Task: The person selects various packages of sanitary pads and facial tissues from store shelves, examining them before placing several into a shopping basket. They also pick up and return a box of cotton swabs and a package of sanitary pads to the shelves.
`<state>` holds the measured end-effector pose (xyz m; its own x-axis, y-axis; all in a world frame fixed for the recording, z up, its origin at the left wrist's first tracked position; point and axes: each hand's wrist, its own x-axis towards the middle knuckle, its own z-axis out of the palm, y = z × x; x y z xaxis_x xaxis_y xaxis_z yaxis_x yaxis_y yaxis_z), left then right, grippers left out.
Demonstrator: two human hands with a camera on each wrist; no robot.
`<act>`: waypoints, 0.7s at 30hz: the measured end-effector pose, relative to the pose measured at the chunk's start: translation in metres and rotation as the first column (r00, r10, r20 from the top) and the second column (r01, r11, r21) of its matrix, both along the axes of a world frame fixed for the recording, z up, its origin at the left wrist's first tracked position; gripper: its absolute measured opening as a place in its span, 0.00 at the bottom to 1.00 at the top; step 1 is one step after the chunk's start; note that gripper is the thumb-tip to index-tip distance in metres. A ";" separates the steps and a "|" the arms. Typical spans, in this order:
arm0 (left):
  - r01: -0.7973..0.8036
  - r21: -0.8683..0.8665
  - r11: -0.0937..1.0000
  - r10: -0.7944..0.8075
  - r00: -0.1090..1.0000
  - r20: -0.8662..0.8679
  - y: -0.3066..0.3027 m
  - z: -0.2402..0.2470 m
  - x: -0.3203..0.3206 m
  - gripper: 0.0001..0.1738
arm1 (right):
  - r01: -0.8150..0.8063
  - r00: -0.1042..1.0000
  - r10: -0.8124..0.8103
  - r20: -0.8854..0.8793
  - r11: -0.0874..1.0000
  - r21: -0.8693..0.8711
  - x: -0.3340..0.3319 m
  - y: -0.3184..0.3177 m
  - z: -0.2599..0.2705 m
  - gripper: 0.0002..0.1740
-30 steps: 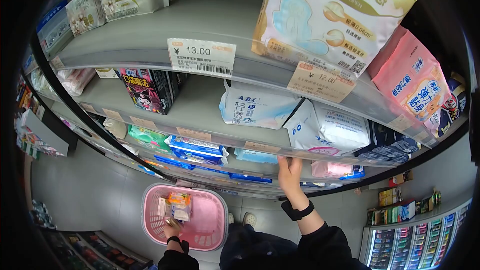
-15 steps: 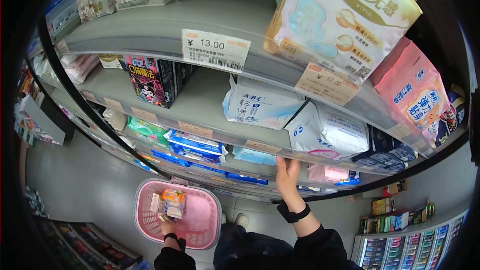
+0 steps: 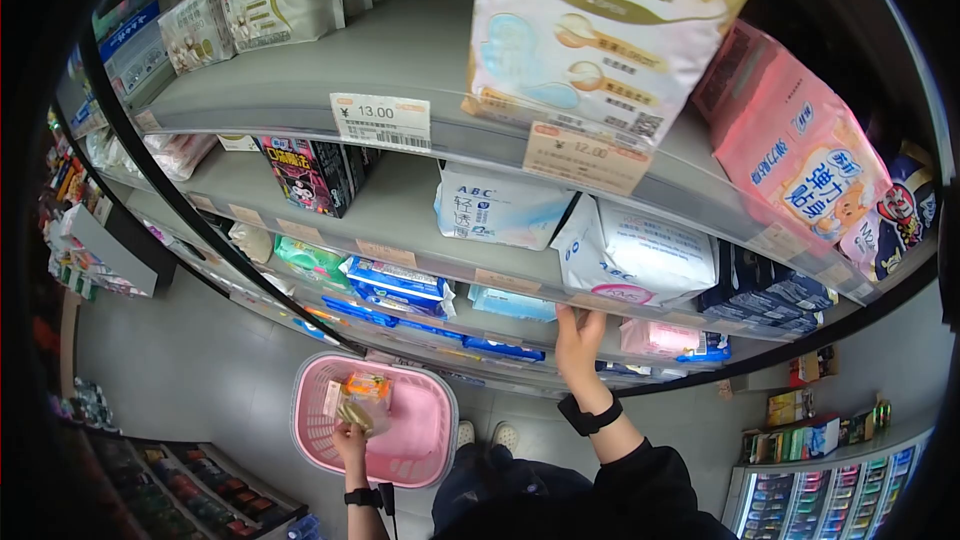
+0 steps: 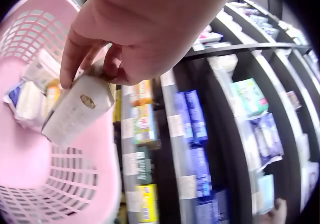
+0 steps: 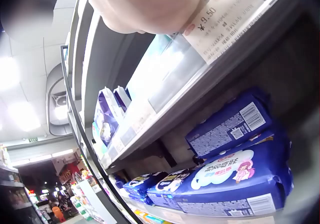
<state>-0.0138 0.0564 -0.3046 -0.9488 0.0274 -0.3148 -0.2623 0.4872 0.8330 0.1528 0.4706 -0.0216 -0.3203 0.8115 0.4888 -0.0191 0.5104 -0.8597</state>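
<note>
Lifting pale box (image 4: 80,111) higher above pink basket (image 3: 425,440), left hand (image 3: 350,442) gripping.

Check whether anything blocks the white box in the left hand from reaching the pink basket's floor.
Partly: packages lie in the pink basket, at the end where the left hand holds the white box. Nothing visible covers the floor toward the basket's right end in the head view.

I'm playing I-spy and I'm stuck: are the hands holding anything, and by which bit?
The left hand grips a pale box by one end. Whether the right hand holds anything cannot be told.
</note>
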 end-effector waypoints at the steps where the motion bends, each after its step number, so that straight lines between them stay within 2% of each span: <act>1: -0.002 -0.005 1.000 0.002 1.000 -0.003 0.012 0.042 0.008 0.11 | -0.002 1.000 0.002 -0.003 1.000 -0.005 0.002 0.000 -0.001 0.14; 2: -0.012 0.235 0.972 -0.013 0.994 0.106 0.025 0.081 0.017 0.09 | -0.025 0.997 0.019 -0.078 0.997 -0.075 0.004 0.001 -0.002 0.14; 3: -0.048 0.460 0.886 -0.053 0.977 0.205 0.036 0.117 0.023 0.08 | -0.054 0.988 0.031 -0.153 0.988 -0.142 0.006 0.002 -0.001 0.15; 4: -0.010 0.510 0.860 -0.124 0.966 0.227 0.046 0.149 0.027 0.08 | -0.059 0.987 0.037 -0.156 0.988 -0.143 0.011 0.000 0.002 0.15; 5: -0.014 0.509 0.861 -0.117 0.967 0.225 0.053 0.174 0.032 0.08 | -0.126 0.986 0.115 -0.123 0.988 -0.085 0.020 -0.005 0.008 0.15; 6: 0.056 0.607 0.793 -0.233 0.948 0.218 0.060 0.197 0.036 0.09 | -0.194 0.978 0.191 -0.086 0.980 -0.029 0.028 -0.011 0.015 0.15; 7: 0.118 0.697 0.708 -0.346 0.918 0.196 0.068 0.217 0.041 0.10 | -0.203 0.976 0.200 -0.088 0.979 -0.030 0.036 -0.020 0.027 0.15; 8: 0.148 0.771 0.620 -0.416 0.894 0.163 0.076 0.236 0.046 0.12 | -0.371 0.928 0.370 -0.037 0.912 -0.176 0.045 -0.033 0.042 0.19; 9: 0.145 0.768 0.623 -0.411 0.897 0.164 0.085 0.253 0.052 0.12 | -0.507 0.846 0.532 -0.012 0.798 -0.325 0.054 -0.044 0.054 0.24; 10: 0.186 0.800 0.571 -0.474 0.870 0.136 0.094 0.267 0.059 0.12 | -0.511 0.844 0.536 -0.015 0.795 -0.328 0.060 -0.055 0.064 0.24; 11: 0.223 0.828 0.515 -0.535 0.838 0.107 0.104 0.281 0.066 0.12 | -0.522 0.801 0.597 0.052 0.737 -0.429 0.067 -0.065 0.073 0.30; 12: 0.245 0.838 0.488 -0.564 0.821 0.088 0.114 0.294 0.073 0.10 | -0.517 0.745 0.657 0.112 0.676 -0.526 0.072 -0.073 0.076 0.36; 13: 0.242 0.836 0.492 -0.560 0.823 0.091 0.123 0.303 0.079 0.10 | -0.519 0.743 0.660 0.110 0.672 -0.529 0.076 -0.078 0.075 0.36; 15: 0.380 0.835 0.398 -0.654 0.756 -0.032 0.137 0.320 0.090 0.07 | -0.616 0.694 0.708 -0.129 0.492 -0.616 0.085 -0.085 0.074 0.43; 17: 0.346 0.843 0.412 -0.674 0.738 0.026 0.148 0.332 0.101 0.05 | -0.602 0.710 0.688 -0.146 0.487 -0.633 0.092 -0.088 0.079 0.43; 20: 0.306 0.869 0.389 -0.689 0.723 0.055 0.161 0.335 0.112 0.05 | -0.600 0.767 0.600 -0.227 0.547 -0.584 0.104 -0.085 0.080 0.41; 21: 0.318 0.884 0.343 -0.688 0.726 0.006 0.166 0.339 0.116 0.09 | -0.599 0.769 0.596 -0.230 0.546 -0.586 0.107 -0.084 0.082 0.41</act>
